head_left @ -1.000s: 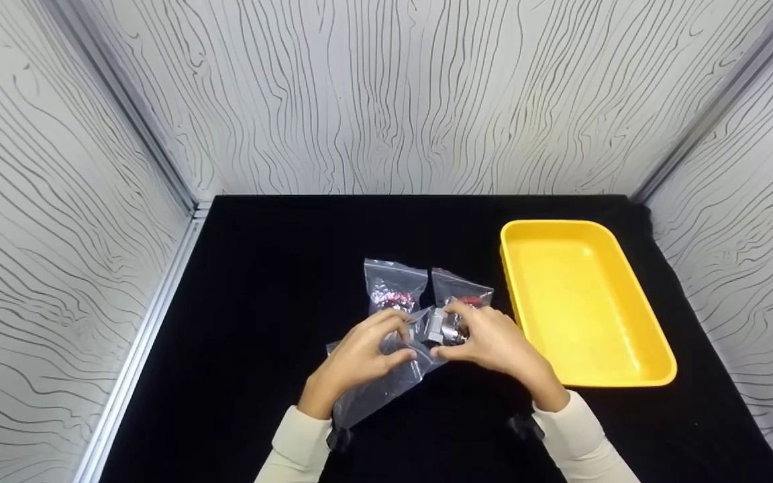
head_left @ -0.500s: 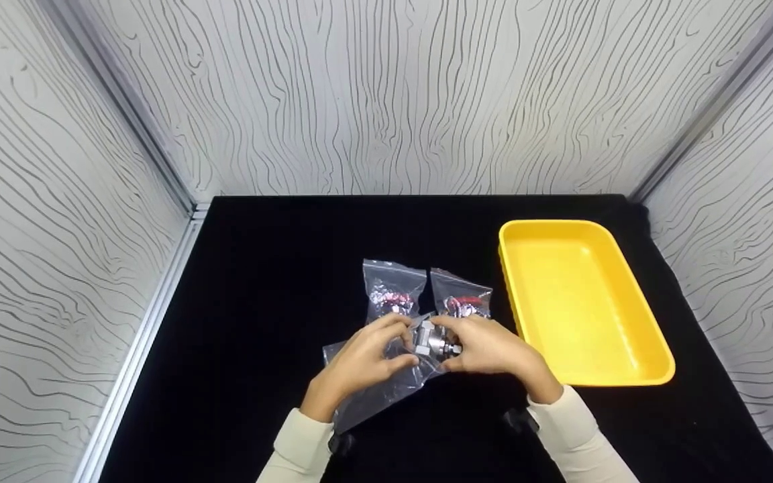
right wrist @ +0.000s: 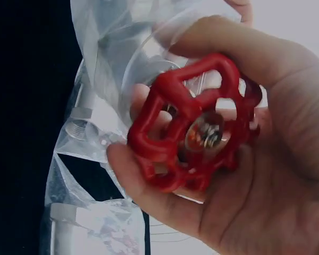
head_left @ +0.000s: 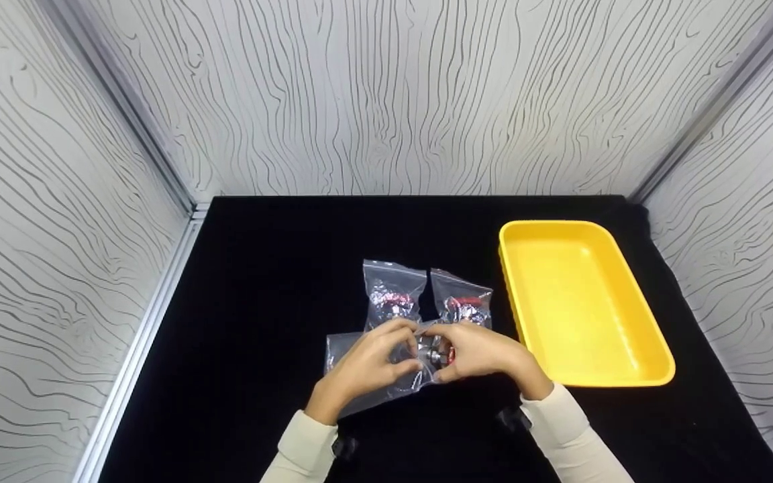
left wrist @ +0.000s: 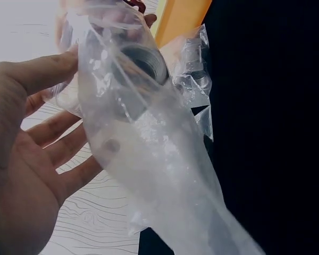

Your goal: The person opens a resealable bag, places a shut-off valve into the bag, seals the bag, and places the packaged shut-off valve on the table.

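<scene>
In the head view, my left hand (head_left: 370,362) holds a clear zip bag (head_left: 345,345), its thumb against the plastic. My right hand (head_left: 484,349) grips a metal valve (head_left: 435,354) by its red handwheel (right wrist: 223,62), with fingers and thumb around the rim. The valve's threaded end (left wrist: 143,62) shows through the plastic in the left wrist view, so the body lies inside the bag. Just beyond the hands lie two more bagged valves, the left one (head_left: 394,298) and the right one (head_left: 467,303), with red parts showing; their near ends are partly hidden by my fingers.
To the right stands a yellow tray (head_left: 504,268), close to my right forearm. Black cloth (head_left: 279,268) covers the table. Pale wood-patterned panels (head_left: 386,100) enclose the back and both sides.
The valve has turned and gone deeper into the bag, so plastic now covers its body. My right hand has moved left and slightly nearer, closer to the left hand.
</scene>
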The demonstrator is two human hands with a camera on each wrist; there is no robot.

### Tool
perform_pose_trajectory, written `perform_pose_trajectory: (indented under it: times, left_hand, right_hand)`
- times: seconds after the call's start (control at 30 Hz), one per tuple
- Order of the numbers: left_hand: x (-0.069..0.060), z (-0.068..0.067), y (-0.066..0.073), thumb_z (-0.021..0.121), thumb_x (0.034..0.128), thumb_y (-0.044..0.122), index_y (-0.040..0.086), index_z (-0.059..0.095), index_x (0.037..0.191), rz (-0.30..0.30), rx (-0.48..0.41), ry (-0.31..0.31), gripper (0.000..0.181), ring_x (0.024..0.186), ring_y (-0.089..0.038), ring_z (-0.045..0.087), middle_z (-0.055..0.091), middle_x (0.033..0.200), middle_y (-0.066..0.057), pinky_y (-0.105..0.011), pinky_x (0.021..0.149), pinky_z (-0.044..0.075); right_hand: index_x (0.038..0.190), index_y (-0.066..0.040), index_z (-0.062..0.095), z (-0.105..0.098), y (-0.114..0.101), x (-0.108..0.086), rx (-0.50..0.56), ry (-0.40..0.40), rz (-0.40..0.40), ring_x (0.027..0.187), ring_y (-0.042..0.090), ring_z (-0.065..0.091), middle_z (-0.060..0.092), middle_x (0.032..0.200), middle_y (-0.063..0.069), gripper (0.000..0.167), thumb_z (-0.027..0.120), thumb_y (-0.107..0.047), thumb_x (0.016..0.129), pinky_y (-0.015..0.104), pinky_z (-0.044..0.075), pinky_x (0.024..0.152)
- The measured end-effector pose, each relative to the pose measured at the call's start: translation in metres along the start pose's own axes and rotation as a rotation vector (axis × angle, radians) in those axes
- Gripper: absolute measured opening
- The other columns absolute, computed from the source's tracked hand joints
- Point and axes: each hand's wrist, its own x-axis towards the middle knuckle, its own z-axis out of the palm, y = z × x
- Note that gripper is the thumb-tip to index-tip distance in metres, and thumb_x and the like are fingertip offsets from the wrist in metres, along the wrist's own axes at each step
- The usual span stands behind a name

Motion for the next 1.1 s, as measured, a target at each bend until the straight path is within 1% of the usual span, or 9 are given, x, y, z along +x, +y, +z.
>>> perform_pose_trajectory:
  times: [0.07,0.2,0.37,0.43,0.6,0.8,0.87,1.0,1.1]
  left_hand:
    - [0.0,0.001,0.0,0.083,0.0933,0.022,0.016,0.068,0.098,0.006,0.011,0.004,0.017,0.127,-0.02,0.067,0.067,0.14,-0.001,-0.035,0.11,0.056]
    - [-0.001,0.003,-0.002,0.083,0.0935,0.021,0.016,0.068,0.098,0.008,0.016,0.006,0.016,0.125,-0.019,0.068,0.068,0.139,-0.002,-0.033,0.107,0.058]
    - [-0.002,0.005,-0.002,0.083,0.094,0.024,0.017,0.067,0.095,-0.009,-0.008,0.005,0.017,0.124,-0.018,0.068,0.068,0.138,0.0,-0.032,0.106,0.058]
    - [-0.002,0.005,-0.002,0.082,0.0942,0.025,0.017,0.067,0.094,-0.009,-0.005,0.005,0.017,0.125,-0.018,0.068,0.068,0.138,0.0,-0.033,0.108,0.057]
    - [-0.003,0.006,-0.002,0.082,0.0942,0.026,0.016,0.067,0.096,-0.011,-0.007,-0.008,0.018,0.125,-0.019,0.068,0.069,0.137,-0.002,-0.034,0.111,0.056]
    - [-0.004,0.007,-0.004,0.081,0.0944,0.028,0.016,0.067,0.096,-0.021,0.016,-0.007,0.018,0.126,-0.021,0.069,0.068,0.138,-0.004,-0.035,0.111,0.056]
    - [-0.005,0.008,-0.005,0.081,0.0943,0.029,0.016,0.067,0.096,-0.021,0.023,-0.003,0.019,0.126,-0.022,0.069,0.068,0.138,-0.004,-0.036,0.111,0.056]
    - [-0.006,0.01,-0.007,0.082,0.094,0.027,0.016,0.067,0.095,-0.014,0.036,0.021,0.018,0.123,-0.022,0.07,0.069,0.136,-0.002,-0.037,0.107,0.058]
    - [-0.006,0.01,-0.009,0.082,0.0936,0.024,0.016,0.067,0.094,-0.018,0.034,0.041,0.017,0.122,-0.022,0.07,0.07,0.135,-0.002,-0.038,0.104,0.06]
  right_hand:
    - [0.142,-0.003,0.063,0.002,0.001,0.001,0.018,0.007,0.009,0.069,0.003,0.055,0.068,0.087,-0.006,0.074,0.089,-0.028,0.077,0.023,0.051,0.064]
    - [0.136,-0.004,0.066,0.006,0.003,0.004,0.018,0.047,0.0,0.075,0.004,0.06,0.074,0.096,0.0,0.069,0.088,-0.032,0.077,0.023,0.055,0.069]
    - [0.129,-0.006,0.069,0.012,0.004,0.007,0.019,0.067,0.009,0.076,0.004,0.062,0.075,0.097,-0.001,0.065,0.089,-0.04,0.078,0.022,0.056,0.07]
    - [0.128,-0.008,0.069,0.014,0.004,0.008,0.023,0.066,0.013,0.077,0.004,0.062,0.074,0.097,-0.002,0.064,0.089,-0.042,0.077,0.023,0.056,0.07]
    - [0.125,-0.011,0.068,0.016,0.004,0.008,0.039,0.063,0.019,0.08,0.006,0.064,0.073,0.098,-0.002,0.06,0.089,-0.037,0.076,0.024,0.057,0.071]
    - [0.126,-0.013,0.065,0.018,0.003,0.008,0.073,0.057,0.052,0.079,0.007,0.065,0.073,0.098,-0.003,0.061,0.09,-0.034,0.075,0.024,0.058,0.07]
    - [0.126,-0.013,0.065,0.019,0.003,0.008,0.082,0.062,0.054,0.082,0.008,0.066,0.073,0.1,-0.002,0.061,0.091,-0.032,0.075,0.025,0.058,0.072]
    - [0.13,-0.01,0.064,0.022,0.002,0.008,0.068,0.08,0.036,0.089,0.01,0.065,0.073,0.108,0.001,0.064,0.091,-0.03,0.075,0.028,0.058,0.078]
    - [0.137,-0.006,0.063,0.024,0.002,0.006,0.092,0.087,0.021,0.083,0.008,0.063,0.073,0.106,0.003,0.065,0.087,-0.028,0.08,0.027,0.057,0.073]
